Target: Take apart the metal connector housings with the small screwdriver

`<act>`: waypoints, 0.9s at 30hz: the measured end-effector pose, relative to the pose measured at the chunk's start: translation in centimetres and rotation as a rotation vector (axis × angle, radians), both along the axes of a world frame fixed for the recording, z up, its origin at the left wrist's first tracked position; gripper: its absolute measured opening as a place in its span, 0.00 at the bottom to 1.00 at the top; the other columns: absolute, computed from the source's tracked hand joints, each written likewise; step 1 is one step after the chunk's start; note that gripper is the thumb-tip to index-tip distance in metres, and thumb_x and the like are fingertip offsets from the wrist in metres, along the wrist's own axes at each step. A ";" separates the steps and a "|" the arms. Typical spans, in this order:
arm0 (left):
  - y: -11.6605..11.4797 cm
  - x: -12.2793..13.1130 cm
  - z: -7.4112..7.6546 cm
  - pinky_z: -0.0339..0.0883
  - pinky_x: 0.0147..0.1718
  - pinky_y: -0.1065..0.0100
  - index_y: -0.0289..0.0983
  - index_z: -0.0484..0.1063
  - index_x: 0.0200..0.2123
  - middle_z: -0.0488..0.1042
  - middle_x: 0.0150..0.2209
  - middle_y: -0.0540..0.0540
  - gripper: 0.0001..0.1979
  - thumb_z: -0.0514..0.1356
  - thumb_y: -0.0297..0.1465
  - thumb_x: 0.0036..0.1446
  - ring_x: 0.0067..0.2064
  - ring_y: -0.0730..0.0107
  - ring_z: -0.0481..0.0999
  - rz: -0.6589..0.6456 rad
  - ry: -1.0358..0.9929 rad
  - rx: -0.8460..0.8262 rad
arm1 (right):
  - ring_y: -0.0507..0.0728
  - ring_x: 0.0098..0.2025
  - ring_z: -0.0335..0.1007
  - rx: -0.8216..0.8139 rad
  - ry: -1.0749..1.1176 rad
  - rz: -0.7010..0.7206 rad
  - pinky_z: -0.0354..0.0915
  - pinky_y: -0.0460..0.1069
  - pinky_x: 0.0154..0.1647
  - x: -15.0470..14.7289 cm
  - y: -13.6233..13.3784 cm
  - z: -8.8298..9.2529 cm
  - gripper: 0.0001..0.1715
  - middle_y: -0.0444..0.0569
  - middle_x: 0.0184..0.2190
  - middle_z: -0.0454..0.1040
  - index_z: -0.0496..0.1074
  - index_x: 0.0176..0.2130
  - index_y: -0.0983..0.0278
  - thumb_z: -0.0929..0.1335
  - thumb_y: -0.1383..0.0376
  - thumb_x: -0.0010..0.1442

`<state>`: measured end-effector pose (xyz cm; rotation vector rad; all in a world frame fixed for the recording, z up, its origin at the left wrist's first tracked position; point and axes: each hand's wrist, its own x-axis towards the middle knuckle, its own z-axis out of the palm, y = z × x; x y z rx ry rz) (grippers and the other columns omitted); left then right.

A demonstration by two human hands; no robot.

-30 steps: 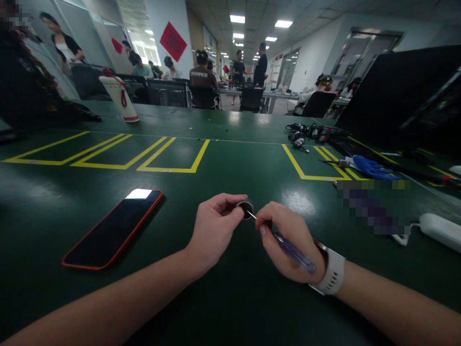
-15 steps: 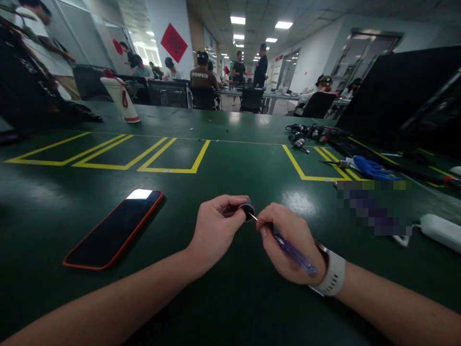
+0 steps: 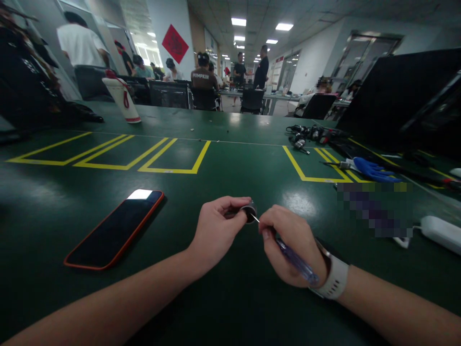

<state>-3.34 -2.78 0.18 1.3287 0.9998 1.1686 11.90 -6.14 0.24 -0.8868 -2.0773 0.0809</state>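
Observation:
Between thumb and fingers, my left hand grips a small dark round part, hollow at its near end with a greyish rim; the fingers cover much of it, so I cannot tell its kind. My right hand is closed round a screwdriver with a clear purplish handle, whose butt sticks out toward the wrist. The thin metal shaft points left, its tip at the part's hollow opening. Whether the tip touches anything inside is hidden. Both hands are above the green table.
A phone in an orange case lies on the left. Yellow tape outlines mark the table. On the right are a cluster of black cabled parts, a blue glove, a blurred-out item and a white power strip. A cup stands back left.
Both hands keep their grips; the screwdriver tip stays at the part's opening, with only a very slight shift right. In the background at left, a person in white has moved.

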 end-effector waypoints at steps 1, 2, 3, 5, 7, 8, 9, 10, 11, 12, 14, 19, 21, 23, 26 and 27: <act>0.0 0.0 0.0 0.73 0.39 0.69 0.34 0.77 0.33 0.80 0.38 0.47 0.08 0.62 0.23 0.47 0.39 0.70 0.78 -0.003 0.000 0.000 | 0.50 0.26 0.59 0.000 0.000 0.002 0.57 0.47 0.27 0.0 0.0 0.0 0.07 0.45 0.24 0.63 0.63 0.30 0.67 0.61 0.76 0.52; 0.0 0.0 0.1 0.73 0.39 0.70 0.34 0.77 0.33 0.80 0.37 0.47 0.08 0.62 0.23 0.47 0.39 0.70 0.78 0.000 0.005 0.002 | 0.50 0.26 0.59 -0.002 0.000 0.008 0.57 0.47 0.27 0.0 0.0 0.1 0.07 0.45 0.24 0.64 0.63 0.30 0.67 0.61 0.76 0.52; 0.0 0.0 0.1 0.73 0.38 0.70 0.34 0.77 0.33 0.80 0.36 0.48 0.08 0.62 0.22 0.47 0.38 0.71 0.78 0.002 0.014 0.003 | 0.50 0.26 0.59 -0.002 0.001 0.012 0.57 0.46 0.27 0.1 0.0 0.1 0.07 0.45 0.24 0.64 0.63 0.30 0.67 0.61 0.76 0.52; 0.0 -0.1 0.2 0.73 0.37 0.71 0.34 0.77 0.32 0.80 0.35 0.48 0.08 0.62 0.22 0.47 0.37 0.71 0.78 -0.003 0.034 -0.002 | 0.50 0.26 0.58 -0.002 0.004 0.014 0.56 0.46 0.27 0.1 -0.1 0.1 0.07 0.44 0.24 0.64 0.63 0.30 0.67 0.61 0.77 0.51; 0.0 -0.1 0.3 0.74 0.36 0.71 0.33 0.76 0.32 0.80 0.35 0.48 0.07 0.61 0.22 0.47 0.36 0.71 0.78 -0.006 0.037 -0.013 | 0.49 0.26 0.58 -0.010 0.001 0.014 0.56 0.46 0.27 0.2 -0.2 0.1 0.07 0.44 0.24 0.63 0.63 0.29 0.67 0.61 0.77 0.51; 0.0 -0.1 0.3 0.74 0.36 0.71 0.33 0.76 0.32 0.80 0.35 0.47 0.07 0.61 0.21 0.47 0.36 0.71 0.78 -0.008 0.036 -0.017 | 0.49 0.26 0.58 -0.015 -0.005 0.013 0.56 0.46 0.27 0.2 -0.2 0.0 0.07 0.44 0.24 0.63 0.63 0.29 0.66 0.61 0.77 0.51; -0.1 0.0 0.3 0.74 0.36 0.70 0.33 0.76 0.32 0.80 0.35 0.47 0.07 0.61 0.21 0.47 0.37 0.71 0.79 -0.010 0.033 -0.020 | 0.50 0.26 0.58 -0.017 -0.009 0.011 0.56 0.46 0.27 0.1 -0.2 0.0 0.07 0.44 0.24 0.63 0.63 0.29 0.67 0.61 0.77 0.51; -0.1 0.0 0.3 0.74 0.36 0.70 0.33 0.76 0.32 0.80 0.36 0.47 0.07 0.61 0.21 0.47 0.37 0.71 0.79 -0.009 0.029 -0.020 | 0.50 0.26 0.58 -0.017 -0.015 0.007 0.56 0.46 0.27 0.1 -0.2 0.0 0.06 0.44 0.24 0.63 0.63 0.29 0.67 0.61 0.76 0.51; -0.1 0.1 0.3 0.74 0.36 0.70 0.33 0.76 0.32 0.80 0.36 0.47 0.07 0.61 0.21 0.47 0.37 0.71 0.79 -0.007 0.026 -0.018 | 0.50 0.26 0.57 -0.012 -0.019 0.000 0.56 0.46 0.27 0.1 -0.2 0.0 0.06 0.44 0.24 0.63 0.63 0.29 0.67 0.61 0.76 0.51; -0.2 0.1 0.2 0.74 0.37 0.70 0.33 0.76 0.32 0.79 0.36 0.47 0.07 0.62 0.22 0.47 0.37 0.70 0.79 -0.004 0.023 -0.015 | 0.50 0.26 0.57 -0.007 -0.021 -0.010 0.55 0.47 0.27 0.0 -0.2 0.1 0.06 0.44 0.24 0.62 0.63 0.29 0.67 0.61 0.76 0.51; -0.1 0.1 0.1 0.74 0.38 0.69 0.34 0.76 0.33 0.79 0.36 0.47 0.07 0.62 0.23 0.47 0.37 0.70 0.79 0.001 0.017 -0.003 | 0.50 0.26 0.57 -0.001 -0.021 -0.022 0.55 0.47 0.26 -0.1 -0.2 0.1 0.07 0.44 0.23 0.62 0.63 0.29 0.67 0.61 0.77 0.51; 0.0 0.0 0.1 0.74 0.38 0.68 0.34 0.76 0.32 0.79 0.37 0.47 0.06 0.62 0.23 0.48 0.38 0.70 0.78 0.006 0.043 0.008 | 0.49 0.26 0.58 0.017 0.010 -0.017 0.55 0.46 0.27 0.1 -0.3 0.1 0.07 0.43 0.24 0.63 0.63 0.29 0.66 0.60 0.77 0.51; 0.0 0.0 0.1 0.74 0.37 0.68 0.33 0.76 0.32 0.79 0.36 0.47 0.06 0.62 0.23 0.48 0.37 0.70 0.78 0.004 0.050 -0.008 | 0.49 0.25 0.58 0.003 -0.001 -0.020 0.55 0.46 0.26 0.1 -0.2 0.0 0.07 0.43 0.24 0.63 0.63 0.29 0.66 0.61 0.77 0.51; 0.0 0.0 0.1 0.74 0.36 0.69 0.33 0.76 0.32 0.79 0.35 0.47 0.06 0.62 0.23 0.48 0.36 0.70 0.78 -0.004 0.042 -0.027 | 0.49 0.25 0.58 -0.026 -0.013 -0.033 0.56 0.46 0.26 0.1 -0.2 0.0 0.07 0.43 0.23 0.63 0.63 0.29 0.66 0.61 0.76 0.51; 0.1 0.1 0.0 0.73 0.35 0.69 0.33 0.75 0.32 0.79 0.35 0.47 0.06 0.62 0.23 0.47 0.35 0.71 0.78 -0.002 0.027 -0.052 | 0.49 0.25 0.59 -0.027 0.004 -0.033 0.57 0.46 0.25 0.2 -0.2 0.1 0.08 0.43 0.23 0.64 0.63 0.29 0.66 0.61 0.77 0.52; 0.1 0.1 -0.1 0.73 0.35 0.70 0.33 0.75 0.32 0.79 0.35 0.47 0.06 0.62 0.23 0.47 0.35 0.71 0.78 -0.001 0.024 -0.059 | 0.49 0.25 0.60 -0.011 0.021 -0.019 0.58 0.46 0.26 0.3 -0.2 0.2 0.08 0.43 0.23 0.65 0.63 0.30 0.65 0.60 0.77 0.52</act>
